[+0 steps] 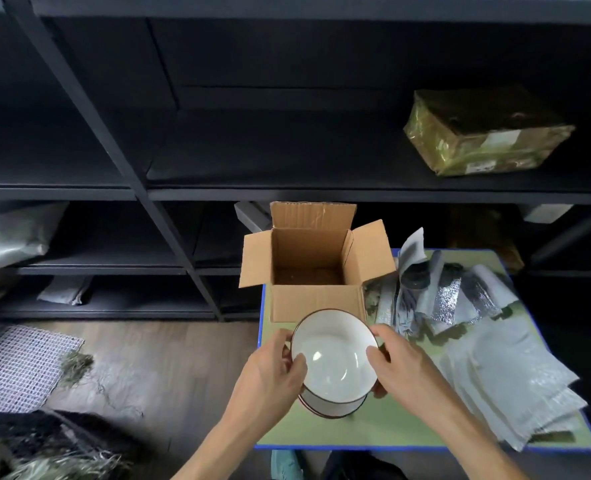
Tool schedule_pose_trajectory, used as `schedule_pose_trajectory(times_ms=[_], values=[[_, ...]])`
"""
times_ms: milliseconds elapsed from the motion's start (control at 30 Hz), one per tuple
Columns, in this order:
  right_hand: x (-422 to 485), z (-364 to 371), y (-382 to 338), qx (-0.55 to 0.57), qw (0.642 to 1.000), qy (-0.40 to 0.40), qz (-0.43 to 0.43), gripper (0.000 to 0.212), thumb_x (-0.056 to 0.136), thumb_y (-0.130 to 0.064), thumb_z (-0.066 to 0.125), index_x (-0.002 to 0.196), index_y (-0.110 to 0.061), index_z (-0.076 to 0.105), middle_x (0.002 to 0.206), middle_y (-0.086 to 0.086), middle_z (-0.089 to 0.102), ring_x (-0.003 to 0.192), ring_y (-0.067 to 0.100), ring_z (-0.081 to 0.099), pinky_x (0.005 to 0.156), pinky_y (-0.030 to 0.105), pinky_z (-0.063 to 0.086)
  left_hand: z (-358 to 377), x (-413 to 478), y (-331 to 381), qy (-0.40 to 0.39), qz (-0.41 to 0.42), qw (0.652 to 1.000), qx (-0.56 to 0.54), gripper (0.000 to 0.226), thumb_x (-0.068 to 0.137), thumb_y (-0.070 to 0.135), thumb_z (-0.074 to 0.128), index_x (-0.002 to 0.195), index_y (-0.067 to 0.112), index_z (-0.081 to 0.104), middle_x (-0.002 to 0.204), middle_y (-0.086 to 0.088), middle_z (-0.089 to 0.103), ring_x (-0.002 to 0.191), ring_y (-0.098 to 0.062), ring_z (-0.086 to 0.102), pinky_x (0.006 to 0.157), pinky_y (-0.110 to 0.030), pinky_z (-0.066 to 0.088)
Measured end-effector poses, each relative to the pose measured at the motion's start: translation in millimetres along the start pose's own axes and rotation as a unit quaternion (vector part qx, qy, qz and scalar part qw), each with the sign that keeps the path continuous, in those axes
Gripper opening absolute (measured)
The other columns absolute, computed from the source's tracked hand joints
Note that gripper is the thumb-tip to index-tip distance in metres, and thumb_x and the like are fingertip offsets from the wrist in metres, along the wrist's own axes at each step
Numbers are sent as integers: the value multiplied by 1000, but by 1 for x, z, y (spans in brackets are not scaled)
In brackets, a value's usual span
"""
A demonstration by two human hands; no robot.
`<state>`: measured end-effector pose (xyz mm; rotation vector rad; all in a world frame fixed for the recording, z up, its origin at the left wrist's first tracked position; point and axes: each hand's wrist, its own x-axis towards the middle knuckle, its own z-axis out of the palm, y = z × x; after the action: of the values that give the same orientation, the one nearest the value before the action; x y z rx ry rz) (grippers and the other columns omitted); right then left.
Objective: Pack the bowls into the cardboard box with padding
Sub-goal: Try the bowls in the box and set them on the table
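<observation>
- Over the stack (pixel 332 407), left hand (pixel 270 370) and right hand (pixel 403 363) each grasp the top bowl (pixel 334 355) by its rim.
- The cardboard box (pixel 316 304) looks bare: lay padding (pixel 495 368) first, then lower the bowl level.

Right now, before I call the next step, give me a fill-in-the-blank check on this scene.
The white bowl gripped by the left hand and right hand has a ____ rim.
The cardboard box stands with its flaps ____.
The silvery padding sheets lie to the box's ____.
Missing: brown; open; right.
</observation>
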<state>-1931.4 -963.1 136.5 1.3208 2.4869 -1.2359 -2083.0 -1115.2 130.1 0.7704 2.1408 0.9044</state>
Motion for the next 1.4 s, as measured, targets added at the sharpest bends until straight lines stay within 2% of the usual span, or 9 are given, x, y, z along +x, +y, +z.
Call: schedule_pose_trajectory(times_ms=[67,167,300,467,733,867,1000,1200,1400], values=[[-4,9,10,-21,1000,5,6,14,98,-25,44,108,-34,51,76,-3,64,60,6,66,66,31,52,7,-4,-8,-1,-6,1000,19,16,90,30,49,96,44,47,74,3,65,65,-16,65,68,-44,55],[-6,20,18,-28,999,10,10,17,100,-25,43,113,-32,50,79,-3,63,63,8,66,59,20,49,15,-6,-16,-5,-5,999,40,24,91,27,50,108,43,45,76,-1,62,67,-18,64,67,-45,54],[-7,33,24,-49,998,39,0,27,101,-23,43,126,-28,51,85,-5,58,82,19,61,74,34,49,21,-5,-23,1,0,998,63,32,94,24,50,120,40,42,75,-1,59,66,-17,61,59,-35,49],[-7,41,27,-81,995,63,-8,41,101,-24,45,142,-27,44,113,-1,57,102,21,55,82,32,42,24,0,-28,13,13,997,73,33,96,28,52,127,36,44,76,-1,57,69,-13,52,56,-23,39],[-5,44,26,-98,994,56,-1,41,101,-29,46,142,-28,41,114,-1,51,98,24,58,78,35,45,23,4,-34,32,47,994,95,30,101,38,48,130,33,45,83,-3,62,74,-18,57,55,-18,38],[-5,43,26,-101,993,57,-1,39,100,-29,46,139,-27,44,113,0,50,95,26,58,79,37,48,21,7,-36,49,59,992,103,32,101,38,49,132,32,48,80,5,58,74,-10,56,57,-15,38],[-5,41,25,-97,994,57,-1,38,100,-29,45,138,-28,45,116,-2,49,94,24,59,78,36,48,20,10,-32,69,84,988,114,33,100,36,52,132,30,50,92,14,52,75,-2,53,66,-21,38],[-6,39,25,-85,994,63,-12,36,100,-27,46,136,-29,48,114,-3,51,97,21,60,81,36,49,20,19,-28,99,162,970,150,35,97,31,55,131,24,52,115,7,57,94,-16,57,74,-29,48],[-8,37,26,-60,995,73,-18,31,101,-29,46,132,-29,49,116,-3,54,100,20,61,84,36,49,24,23,-17,99,222,952,184,34,97,27,56,131,20,55,115,3,56,101,-16,51,79,-30,49]])
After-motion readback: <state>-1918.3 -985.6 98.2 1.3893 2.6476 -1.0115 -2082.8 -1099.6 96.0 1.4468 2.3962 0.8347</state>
